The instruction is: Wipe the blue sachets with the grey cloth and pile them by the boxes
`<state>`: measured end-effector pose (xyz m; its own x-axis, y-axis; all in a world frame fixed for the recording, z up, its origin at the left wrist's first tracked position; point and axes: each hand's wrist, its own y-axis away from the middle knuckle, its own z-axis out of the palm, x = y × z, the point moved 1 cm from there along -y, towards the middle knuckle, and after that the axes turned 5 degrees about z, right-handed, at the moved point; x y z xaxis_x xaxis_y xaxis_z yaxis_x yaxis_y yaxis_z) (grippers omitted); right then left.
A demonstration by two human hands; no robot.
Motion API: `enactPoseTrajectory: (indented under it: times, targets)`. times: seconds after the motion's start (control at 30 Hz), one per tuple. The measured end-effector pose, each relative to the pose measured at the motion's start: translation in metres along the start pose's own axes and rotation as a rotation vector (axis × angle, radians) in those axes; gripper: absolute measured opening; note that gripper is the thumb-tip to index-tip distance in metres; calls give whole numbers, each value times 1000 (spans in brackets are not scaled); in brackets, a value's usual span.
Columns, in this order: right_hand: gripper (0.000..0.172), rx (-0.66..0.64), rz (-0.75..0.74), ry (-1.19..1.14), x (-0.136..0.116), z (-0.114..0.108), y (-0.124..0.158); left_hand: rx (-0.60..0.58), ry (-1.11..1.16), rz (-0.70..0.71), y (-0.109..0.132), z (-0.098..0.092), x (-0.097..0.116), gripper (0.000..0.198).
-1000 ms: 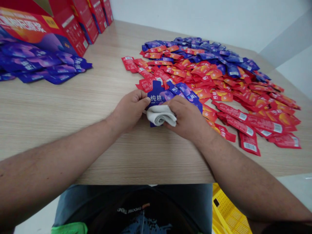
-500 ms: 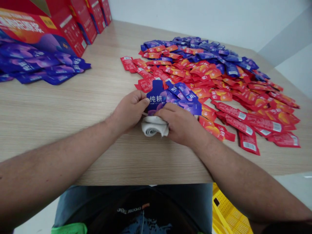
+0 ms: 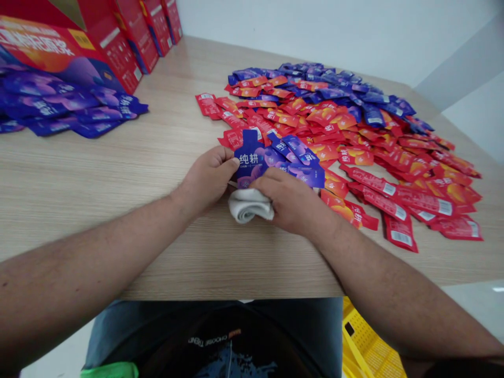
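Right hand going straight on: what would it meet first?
The right hand would probably meet the purple sachet first, which the left hand holds; the white cloth lies below, so depth is unclear.

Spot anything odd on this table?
A rolled white cloth at the right hand looks odd: soft fabric lying among glossy purple sachets and red sachets on the wooden table.
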<state>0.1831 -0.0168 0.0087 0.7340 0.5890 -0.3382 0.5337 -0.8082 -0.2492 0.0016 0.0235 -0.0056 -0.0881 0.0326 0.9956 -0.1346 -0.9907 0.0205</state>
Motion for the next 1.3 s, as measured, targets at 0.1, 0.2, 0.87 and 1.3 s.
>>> enactPoseTrajectory:
  times: [0.1,0.2,0.87,1.3]
  targets:
    - [15,30,20,-15,2,-1,0,4,27,-31,0,1,4,9]
    - [16,169,65,-41,4,-4,0,-6,48,-18,-1,-1,6,9]
    - [23,307,174,-52,18,-19,-4,-356,-256,207,8,-4,8,12]
    - [29,310,180,-107,19,-14,-4,-336,-220,192,5,-6,6,16]
